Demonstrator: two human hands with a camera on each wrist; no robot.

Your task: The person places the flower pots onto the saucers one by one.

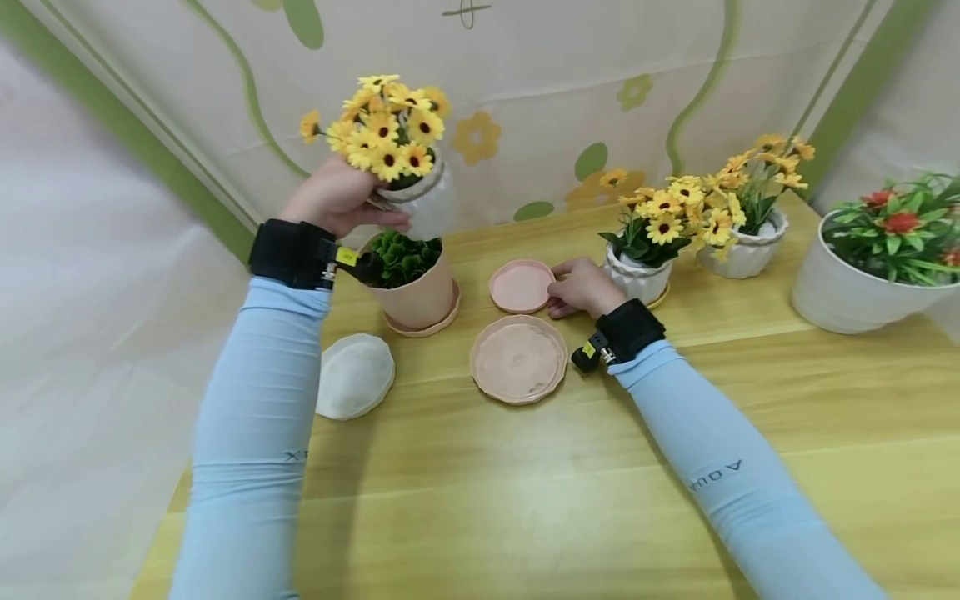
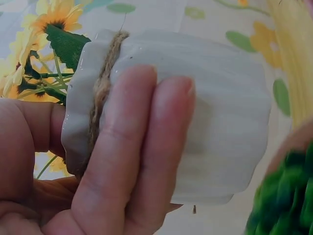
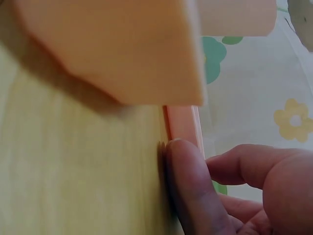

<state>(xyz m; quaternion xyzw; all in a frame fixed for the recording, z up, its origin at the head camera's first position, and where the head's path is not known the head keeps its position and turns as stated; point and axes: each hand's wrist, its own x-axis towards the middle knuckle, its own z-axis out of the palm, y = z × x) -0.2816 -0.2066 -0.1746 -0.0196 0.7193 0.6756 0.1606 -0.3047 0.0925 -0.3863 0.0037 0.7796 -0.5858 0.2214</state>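
My left hand (image 1: 339, 196) holds up a white flowerpot (image 1: 426, 204) of yellow daisies (image 1: 382, 127). In the left wrist view, two fingers (image 2: 166, 132) lie across the pot's side, over a twine band (image 2: 100, 93) below the rim; the thumb reaches in at the rim. With its fingertips, my right hand (image 1: 588, 287) pinches the right edge of the small pink saucer (image 1: 521, 286) on the table. A larger pinkish-beige saucer (image 1: 519, 360) lies just in front of it. In the right wrist view that larger saucer (image 3: 112, 54) partly hides the small one.
Below the raised pot stands a peach pot (image 1: 420, 296) with green leaves on its saucer. A white saucer (image 1: 356, 375) lies at the left. Right of my right hand are two white pots (image 1: 637, 279) of yellow flowers, then a larger white pot (image 1: 862, 283) with red flowers.
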